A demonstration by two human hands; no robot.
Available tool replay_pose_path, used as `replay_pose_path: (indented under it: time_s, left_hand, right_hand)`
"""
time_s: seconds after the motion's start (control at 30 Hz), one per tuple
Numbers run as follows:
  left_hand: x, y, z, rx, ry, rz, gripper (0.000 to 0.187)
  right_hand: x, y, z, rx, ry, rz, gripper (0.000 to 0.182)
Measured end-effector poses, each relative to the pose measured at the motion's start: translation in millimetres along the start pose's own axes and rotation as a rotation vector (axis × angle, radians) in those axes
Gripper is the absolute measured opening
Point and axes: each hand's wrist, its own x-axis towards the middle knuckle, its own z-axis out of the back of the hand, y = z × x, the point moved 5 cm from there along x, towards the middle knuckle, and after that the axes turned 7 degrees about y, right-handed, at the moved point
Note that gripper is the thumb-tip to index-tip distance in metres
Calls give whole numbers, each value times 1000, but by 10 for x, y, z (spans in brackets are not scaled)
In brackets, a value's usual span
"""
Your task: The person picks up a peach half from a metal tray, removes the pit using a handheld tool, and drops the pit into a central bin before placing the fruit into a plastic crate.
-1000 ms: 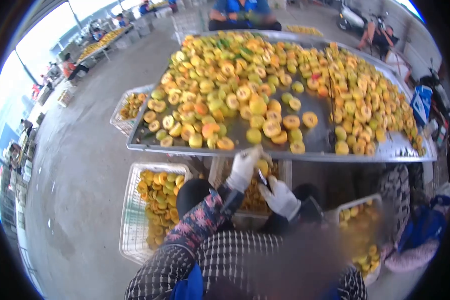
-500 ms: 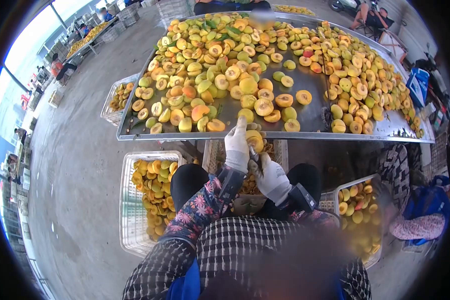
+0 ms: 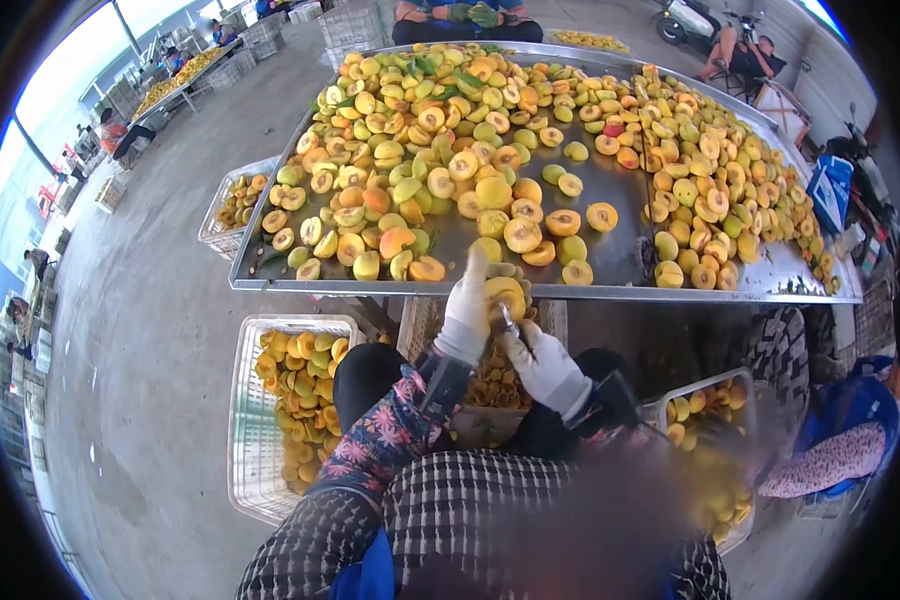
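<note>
White gloves cover both hands just below the front edge of a metal table heaped with halved yellow fruit. My left hand is closed around a cut fruit half, its cut face turned toward my right hand. In my right hand is a small metal tool, whose tip touches the fruit; most of its handle is hidden by the fingers. Loose halves lie on the table just past the hands. Beneath them stands a crate holding fruit pieces.
A white crate of halves stands at the left, another at the right, partly blurred. A smaller crate sits left of the table. Across the table sits a person with gloved hands. A blue bag is at the right.
The view has tilted up slightly, so the table appears lower and the gloved hands of the person opposite now show. Both my hands keep hold of the fruit and tool.
</note>
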Motion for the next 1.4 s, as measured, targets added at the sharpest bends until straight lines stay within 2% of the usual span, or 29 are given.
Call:
replay_pose_path:
  time_s: [0.07,0.1,0.2,0.33,0.37,0.47,0.53,0.6,0.67,0.73,0.77,0.8,0.83,0.87,0.9,0.93,0.97,1.03,1.07,1.1,1.17,1.2,1.23,1.27,1.3,1.37,1.4]
  left_hand:
    - [-40,7,4,-147,46,96,57]
    - [-77,6,13,-80,-18,80,60]
    - [-47,50,148,75,-35,96,60]
    - [-55,39,158,104,77,46,57]
    - [-73,51,147,49,73,74,55]
    - [-90,45,55,-87,53,133,50]
    - [-108,62,48,-138,11,158,48]
    - [-76,107,101,-324,-71,177,46]
    - [-91,101,135,-398,-93,160,47]
    - [-176,1,192,-355,-57,105,48]
    - [-181,-14,222,-377,-3,104,48]
    - [-199,-61,294,-370,-17,99,47]
    - [-245,-174,342,-363,-33,94,46]
    - [-290,-286,410,-355,-48,89,45]
    - [-343,-431,469,-258,66,-14,42]
    - [-425,-585,528,-145,90,-94,35]
    - [-526,-848,672,32,-1,-203,29]
    - [-732,-1393,1064,521,-350,-366,17]
    - [-741,-1596,1269,637,-566,-493,21]
    - [-683,-1737,1621,924,-532,-521,28]
    - [-662,-1863,1452,1483,-662,-619,31]
    - [-545,-1798,1415,1345,-582,-629,32]
    - [-441,-1638,1023,1284,-471,-621,30]
    - [-218,-1469,864,1348,-281,-618,30]
    - [-5,-1228,728,1399,-233,-551,28]
    - [304,-812,47,1684,200,-697,30]
    - [498,-560,-70,1762,276,-716,37]
  right_hand:
    - [34,19,38,65,97,8,31]
    - [18,44,39,11,150,-64,32]
    - [2,39,-49,47,169,-59,34]
    - [-134,-4,-255,789,387,-443,39]
    - [-150,51,-274,817,357,-431,40]
    - [-133,26,-272,804,338,-370,38]
    - [-27,-113,-315,515,42,51,34]
    - [-69,-109,-302,541,-11,87,31]
    - [-226,9,-174,881,174,-255,27]
    - [-262,-213,-140,928,85,-316,22]
    - [-260,-286,-128,796,62,-263,23]
    - [-264,-375,-110,665,39,-210,24]
    - [-297,-696,-196,527,102,-215,27]
    - [-303,-655,-207,335,90,-176,28]
    - [-326,-605,-194,141,72,-140,29]
    - [-362,-539,-157,-54,48,-107,30]
    - [-381,-500,-137,-109,102,-182,34]
    - [-368,-450,-103,-122,176,-278,35]
    - [-384,-463,-106,-123,214,-326,35]
    - [-395,-580,-156,-142,158,-257,35]
    - [-368,-660,-229,-160,145,-192,35]
    - [-353,-685,-249,-174,139,-157,35]
    - [-341,-673,-259,-178,126,-147,34]
    - [-335,-725,-300,-192,116,-131,34]
    - [-322,-822,-369,-212,106,-112,33]
    - [-308,-896,-411,-197,73,-11,32]
    - [-299,-1032,-489,-203,162,-153,48]
